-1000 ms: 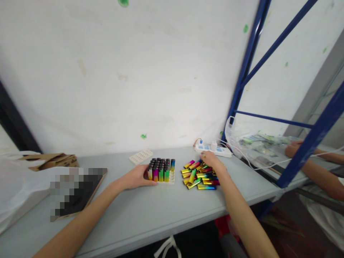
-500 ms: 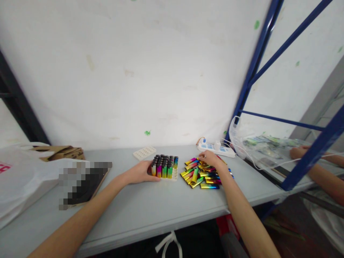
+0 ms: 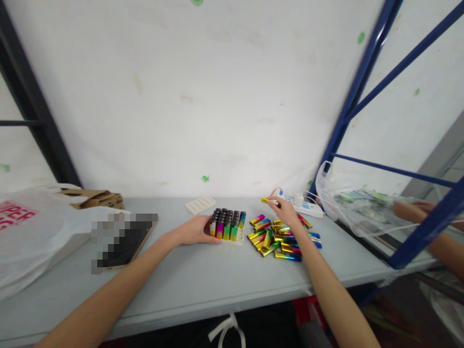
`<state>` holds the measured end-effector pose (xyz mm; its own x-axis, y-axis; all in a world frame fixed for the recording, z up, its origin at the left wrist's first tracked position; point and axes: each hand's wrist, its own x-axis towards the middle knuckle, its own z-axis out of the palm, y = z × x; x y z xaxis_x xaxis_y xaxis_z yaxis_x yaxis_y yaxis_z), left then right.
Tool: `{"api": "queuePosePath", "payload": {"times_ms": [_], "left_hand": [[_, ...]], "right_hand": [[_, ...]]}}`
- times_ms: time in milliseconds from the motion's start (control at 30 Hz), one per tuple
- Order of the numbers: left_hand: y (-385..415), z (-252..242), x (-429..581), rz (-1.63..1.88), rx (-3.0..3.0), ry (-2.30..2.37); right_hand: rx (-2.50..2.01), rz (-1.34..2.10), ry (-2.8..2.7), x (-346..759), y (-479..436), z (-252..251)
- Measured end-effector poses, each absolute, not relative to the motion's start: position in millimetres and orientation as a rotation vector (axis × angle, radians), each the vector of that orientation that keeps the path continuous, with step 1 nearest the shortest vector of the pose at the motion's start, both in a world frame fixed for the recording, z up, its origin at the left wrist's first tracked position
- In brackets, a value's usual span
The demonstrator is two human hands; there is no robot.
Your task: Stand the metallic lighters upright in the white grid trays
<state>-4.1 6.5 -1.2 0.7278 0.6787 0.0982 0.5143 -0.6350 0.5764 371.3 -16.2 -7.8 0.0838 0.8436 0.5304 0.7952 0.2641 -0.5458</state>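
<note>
My left hand [image 3: 194, 231] grips the left side of a white tray [image 3: 237, 238] packed with several upright rainbow-coloured lighters [image 3: 226, 224]. My right hand [image 3: 286, 211] is raised a little above a loose pile of rainbow lighters [image 3: 279, 238] lying on the grey table [image 3: 203, 280]. Its fingers pinch one gold lighter [image 3: 266, 200], held out to the left above the pile.
An empty white tray [image 3: 200, 204] lies behind the filled one. A white power strip [image 3: 302, 205] sits at the back right. A white plastic bag [image 3: 32, 232], a cardboard box [image 3: 96, 197] and a blurred flat board [image 3: 123, 239] lie at left. Beyond a blue rack post [image 3: 348, 111], another person's hands [image 3: 413, 210] work by a clear bag [image 3: 358, 203].
My right hand has lifted out of the pile with one gold lighter pinched in its fingers. The camera has swung slightly left and up. My left hand has stayed on the tray.
</note>
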Motion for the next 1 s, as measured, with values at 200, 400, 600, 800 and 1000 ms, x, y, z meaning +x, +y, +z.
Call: {"api": "queuePosePath", "payload": {"times_ms": [200,400,600,800,1000], "left_hand": [[9,-4,-4,0.436,2.408,0.907],[7,-3,-4,0.375,2.422,0.944],[6,-1,-4,0.43,2.427,0.876],[10,-4,-6,0.424,2.417,0.914],[10,-5,-7,0.423,2.4,0.912]], "right_hand": [[-1.261,0.457,-1.484,339,-15,-4],[-0.926,0.984,-1.368,307,-23,-10],[-0.978,1.131,-1.239,287,-25,-9],[-1.148,1.071,-1.084,270,-30,-10],[-1.182,1.024,-1.137,261,-36,-9]]}}
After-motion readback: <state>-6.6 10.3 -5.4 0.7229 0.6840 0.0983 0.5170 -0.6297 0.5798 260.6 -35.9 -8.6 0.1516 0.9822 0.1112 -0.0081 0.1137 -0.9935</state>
